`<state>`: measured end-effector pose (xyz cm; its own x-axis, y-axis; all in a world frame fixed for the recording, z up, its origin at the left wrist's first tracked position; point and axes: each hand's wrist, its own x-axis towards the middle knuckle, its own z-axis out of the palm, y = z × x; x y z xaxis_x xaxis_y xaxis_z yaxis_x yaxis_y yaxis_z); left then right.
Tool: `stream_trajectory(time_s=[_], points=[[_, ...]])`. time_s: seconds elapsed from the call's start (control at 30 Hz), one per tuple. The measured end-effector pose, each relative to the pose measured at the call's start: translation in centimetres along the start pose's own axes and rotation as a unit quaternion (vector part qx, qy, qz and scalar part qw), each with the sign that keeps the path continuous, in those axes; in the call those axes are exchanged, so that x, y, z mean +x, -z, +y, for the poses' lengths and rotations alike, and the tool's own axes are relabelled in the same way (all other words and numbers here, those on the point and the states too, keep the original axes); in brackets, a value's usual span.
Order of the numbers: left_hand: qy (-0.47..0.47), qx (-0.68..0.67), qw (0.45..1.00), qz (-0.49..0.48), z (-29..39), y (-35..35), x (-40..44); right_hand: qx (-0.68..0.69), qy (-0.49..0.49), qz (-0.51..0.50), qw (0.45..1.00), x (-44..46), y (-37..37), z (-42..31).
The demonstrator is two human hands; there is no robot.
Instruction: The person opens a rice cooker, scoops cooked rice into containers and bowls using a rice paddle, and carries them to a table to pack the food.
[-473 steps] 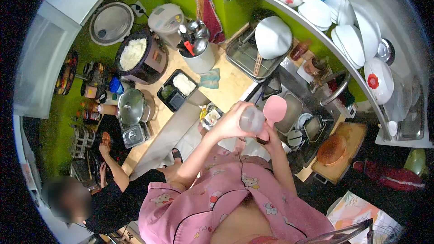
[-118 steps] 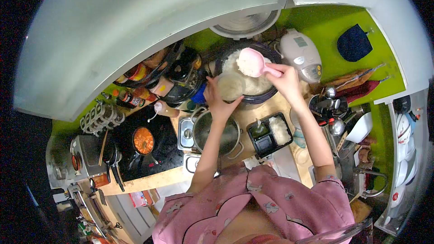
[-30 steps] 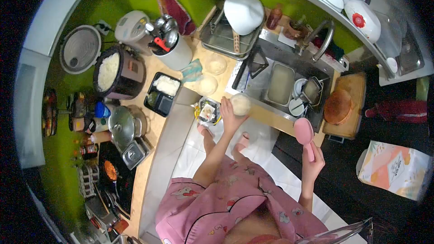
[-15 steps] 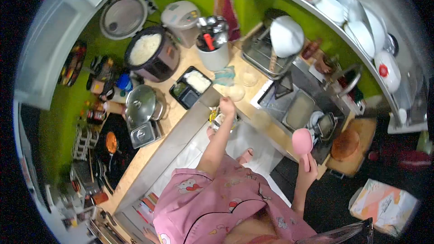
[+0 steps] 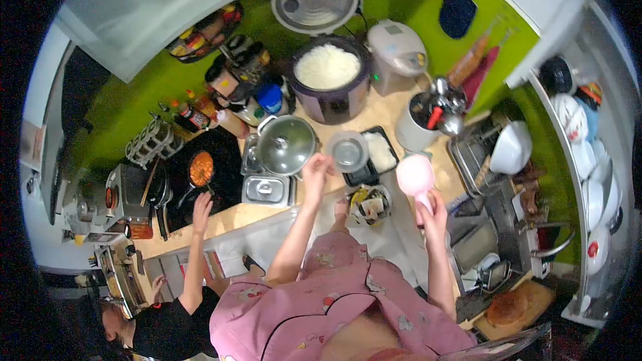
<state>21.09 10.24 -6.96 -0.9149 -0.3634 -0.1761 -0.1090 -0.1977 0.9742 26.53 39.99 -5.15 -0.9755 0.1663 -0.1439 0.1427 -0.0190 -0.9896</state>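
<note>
My left hand (image 5: 317, 171) is closed at the edge of a clear round bowl (image 5: 348, 152), seemingly gripping its rim. The bowl overlaps a black compartment tray (image 5: 362, 175), which has white rice (image 5: 382, 152) in one section. A pink rice paddle (image 5: 415, 175) is held by its handle in my right hand (image 5: 431, 214), head up, near the counter corner. Behind the bowl stands a rice cooker (image 5: 332, 100) full of cooked rice (image 5: 328, 67). Just left of my left hand is a pot with a glass lid (image 5: 286, 146).
Another person's hand (image 5: 201, 212) reaches toward a pan of orange-red food (image 5: 200, 169) on the black stove. A utensil holder (image 5: 416, 127) and an electric water pot (image 5: 394, 53) stand right of the cooker. The sink (image 5: 505, 237) lies at the right; a filled bin (image 5: 368, 204) stands below the counter.
The view has turned left, bringing a person in black into sight. My left hand and the clear bowl are now in front of the tray. The paddle stays in my right hand.
</note>
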Motion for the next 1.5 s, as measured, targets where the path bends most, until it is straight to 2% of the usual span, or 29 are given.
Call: stream_trajectory(time_s=[0.03, 0.1, 0.13, 0.2, 0.27, 0.33, 0.43, 0.47, 0.53, 0.63, 0.73, 0.83, 0.93, 0.97, 1.0, 1.07, 1.13, 1.2, 1.27, 1.37, 1.43, 1.5], points=[[-0.018, -0.001, 1.000, 0.019, 1.8, 1.8, 1.5, 0.004, -0.008, -0.032, 0.999, 2.5, -2.9, -1.9], [-0.070, 0.007, 0.996, 0.046, 3.9, 5.4, 5.2, -0.095, 0.136, -0.050, 0.985, 8.8, -8.4, -4.5], [-0.103, 0.016, 0.993, 0.055, 4.6, 7.0, 7.1, -0.193, 0.284, -0.034, 0.939, 12.5, -11.2, -5.5], [-0.090, -0.015, 0.993, 0.081, 6.3, 8.9, 10.0, -0.358, 0.371, -0.018, 0.857, 17.8, -17.0, -10.8], [-0.120, -0.049, 0.988, 0.087, 6.3, 10.2, 13.0, -0.453, 0.411, -0.037, 0.790, 24.7, -22.4, -11.4], [-0.100, -0.061, 0.989, 0.093, 6.7, 10.9, 14.6, -0.512, 0.479, -0.060, 0.710, 30.5, -27.5, -10.4], [-0.088, -0.057, 0.989, 0.107, 6.1, 12.4, 16.1, -0.557, 0.515, -0.094, 0.645, 34.2, -33.8, -9.1], [-0.085, -0.056, 0.989, 0.105, 5.8, 13.0, 16.5, -0.574, 0.548, -0.093, 0.602, 34.6, -35.3, -8.8], [-0.074, -0.068, 0.988, 0.120, 5.6, 13.7, 16.5, -0.622, 0.541, -0.137, 0.550, 36.6, -37.5, -6.4], [-0.064, -0.073, 0.987, 0.130, 5.3, 14.9, 16.3, -0.529, 0.655, -0.215, 0.495, 37.5, -38.3, -4.8], [-0.056, -0.075, 0.985, 0.147, 5.0, 15.3, 16.0, -0.551, 0.631, -0.291, 0.462, 36.8, -37.7, -5.8], [-0.051, -0.069, 0.985, 0.147, 5.6, 15.5, 15.9, -0.567, 0.615, -0.318, 0.446, 36.9, -36.3, -5.9], [-0.047, -0.072, 0.988, 0.132, 5.3, 15.8, 15.7, -0.609, 0.517, -0.341, 0.495, 35.7, -34.3, -11.3], [-0.048, -0.076, 0.988, 0.126, 5.3, 15.9, 15.9, -0.560, 0.532, -0.322, 0.547, 36.0, -33.7, -12.3], [-0.047, -0.073, 0.988, 0.129, 5.4, 15.7, 16.0, -0.586, 0.475, -0.262, 0.602, 35.7, -33.2, -13.0], [-0.045, -0.064, 0.987, 0.137, 5.7, 15.5, 16.0, -0.633, 0.397, -0.223, 0.627, 37.9, -32.3, -11.6], [-0.044, -0.044, 0.991, 0.120, 6.1, 15.2, 16.2, -0.568, 0.351, -0.235, 0.706, 38.3, -32.4, -8.0], [-0.051, -0.030, 0.992, 0.110, 6.4, 14.7, 16.6, -0.510, 0.302, -0.240, 0.769, 36.8, -33.4, -7.3], [-0.051, -0.033, 0.992, 0.114, 6.6, 14.3, 16.9, -0.532, 0.254, -0.269, 0.762, 37.2, -34.3, -6.7], [-0.028, -0.056, 0.990, 0.125, 6.4, 13.9, 16.7, -0.450, 0.163, -0.290, 0.829, 38.3, -34.9, -4.1], [-0.021, -0.069, 0.989, 0.126, 6.4, 13.7, 17.1, -0.385, 0.049, -0.299, 0.872, 37.8, -35.3, -3.7], [-0.024, -0.072, 0.989, 0.126, 6.6, 13.6, 17.0, -0.320, -0.044, -0.318, 0.891, 37.5, -35.6, -4.4]])
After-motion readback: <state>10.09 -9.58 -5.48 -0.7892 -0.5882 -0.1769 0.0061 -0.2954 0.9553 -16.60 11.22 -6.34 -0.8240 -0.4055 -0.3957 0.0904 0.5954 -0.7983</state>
